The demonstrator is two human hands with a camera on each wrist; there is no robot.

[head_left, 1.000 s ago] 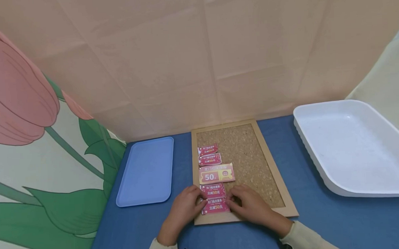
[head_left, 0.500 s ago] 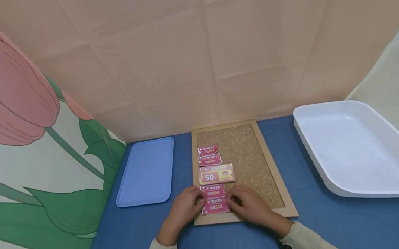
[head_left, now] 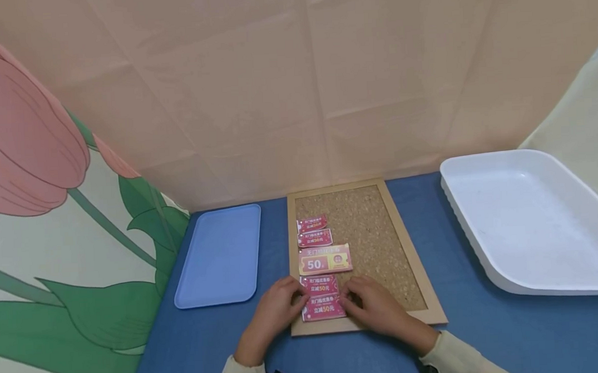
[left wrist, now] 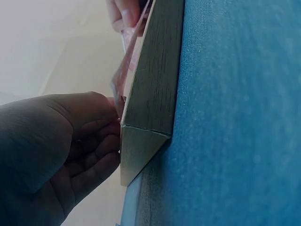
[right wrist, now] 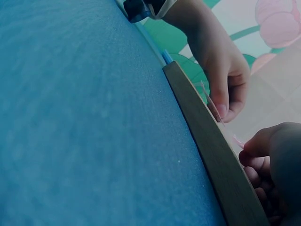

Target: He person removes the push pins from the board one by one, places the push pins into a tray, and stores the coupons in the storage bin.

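Note:
A cork board [head_left: 366, 233] in a wooden frame lies on the blue table, with a column of paper coupons along its left side. At the bottom of that column is a red coupon [head_left: 324, 308]. My left hand [head_left: 280, 304] pinches its left edge between thumb and index finger; my right hand [head_left: 375, 305] pinches the right edge. From the left wrist view, the coupon [left wrist: 123, 75] looks bowed up off the board. Directly above lies another red coupon [head_left: 323, 285], then a wider pink-and-yellow coupon [head_left: 324, 260]. Two smaller red coupons, one [head_left: 314, 238] below the other [head_left: 312, 224], sit higher up.
Left of the board lies a shallow blue tray [head_left: 218, 257]. A large white tray [head_left: 531, 221] stands at the right. Behind the table hangs a beige cloth [head_left: 255, 99], and a tulip-patterned panel [head_left: 99, 317] borders the left side.

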